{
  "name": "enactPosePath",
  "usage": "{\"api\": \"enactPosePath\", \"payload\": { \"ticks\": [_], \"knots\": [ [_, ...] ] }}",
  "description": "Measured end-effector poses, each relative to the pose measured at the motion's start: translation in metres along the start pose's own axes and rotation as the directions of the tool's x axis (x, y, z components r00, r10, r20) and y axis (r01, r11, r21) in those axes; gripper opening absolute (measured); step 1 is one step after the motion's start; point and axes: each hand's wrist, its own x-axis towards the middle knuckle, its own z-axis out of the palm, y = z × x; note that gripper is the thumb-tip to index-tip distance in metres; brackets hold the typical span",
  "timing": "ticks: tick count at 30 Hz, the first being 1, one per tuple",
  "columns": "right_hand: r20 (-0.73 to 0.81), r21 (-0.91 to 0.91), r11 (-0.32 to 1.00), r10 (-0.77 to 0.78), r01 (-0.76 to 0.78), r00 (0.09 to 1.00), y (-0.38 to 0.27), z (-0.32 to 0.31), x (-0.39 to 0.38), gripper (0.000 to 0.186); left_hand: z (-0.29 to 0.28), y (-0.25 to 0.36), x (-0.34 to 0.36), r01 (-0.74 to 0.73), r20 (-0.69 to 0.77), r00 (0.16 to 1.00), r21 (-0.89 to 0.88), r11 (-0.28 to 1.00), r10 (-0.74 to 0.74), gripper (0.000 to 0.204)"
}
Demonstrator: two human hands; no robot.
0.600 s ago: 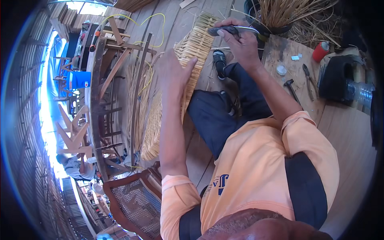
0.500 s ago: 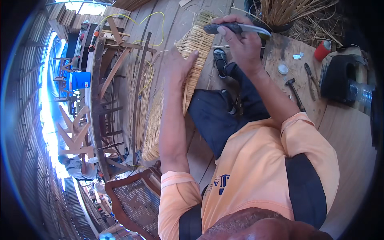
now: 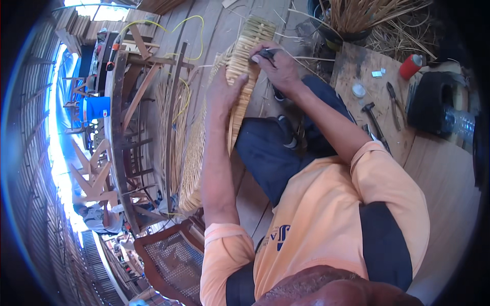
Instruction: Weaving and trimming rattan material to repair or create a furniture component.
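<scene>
A long pale woven piece (image 3: pixel 249 35) stands slanted along the left side of my legs, in front of me. My left hand (image 3: pixel 227 94) grips its upper part, thumb lying along the ridged edge. My right hand (image 3: pixel 275 69) is closed on a dark-handled tool (image 3: pixel 266 54) against the weave, just above and right of my left thumb; the tool's tip is hard to make out. Loose pale strands stick out around the top of the piece and my right hand.
At right, a wooden board (image 3: pixel 357 66) bears pliers (image 3: pixel 395 102), a hammer (image 3: pixel 375 120) and a red can (image 3: pixel 411 66). A tub of reeds (image 3: pixel 347 23) stands beyond. At left are timber frames, a blue bucket (image 3: pixel 94 107), a caned chair (image 3: pixel 168 255) and another person (image 3: pixel 102 219).
My right hand has moved down and left onto the weave with the tool, whose curved metal end no longer shows clearly. The woven piece and my left hand have shifted slightly left.
</scene>
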Motion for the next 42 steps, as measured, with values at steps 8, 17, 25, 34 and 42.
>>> {"api": "enactPosePath", "payload": {
  "ticks": [8,17,25,34,42],
  "knots": [
    [0.433,0.017,0.997,0.064,-0.08,0.899,-0.026,-0.012,-0.094,0.026,0.038,0.039,-0.125,0.032,-0.257,0.958,-0.355,0.934,-0.13,0.039],
    [0.711,0.17,0.841,-0.466,0.515,0.527,-0.064,0.036,-0.095,0.042,0.041,-0.018,-0.258,-0.124,-0.21,0.57,-0.978,0.169,-0.794,0.038],
    [0.67,0.051,0.637,-0.593,0.77,0.446,-0.061,0.1,-0.074,0.034,0.05,0.016,-0.282,0.295,0.045,0.742,-0.918,0.266,-0.669,0.011],
    [-0.108,0.681,0.691,0.42,-0.241,0.901,-0.009,-0.075,0.048,0.013,0.009,-0.002,-0.165,0.1,-0.517,0.78,-0.451,0.887,-0.351,0.031],
    [-0.171,0.51,0.856,0.005,0.084,0.985,-0.137,-0.09,0.045,0.022,0.032,0.017,-0.08,0.107,-0.409,0.897,-0.171,0.979,-0.17,0.03]
  ]
}}
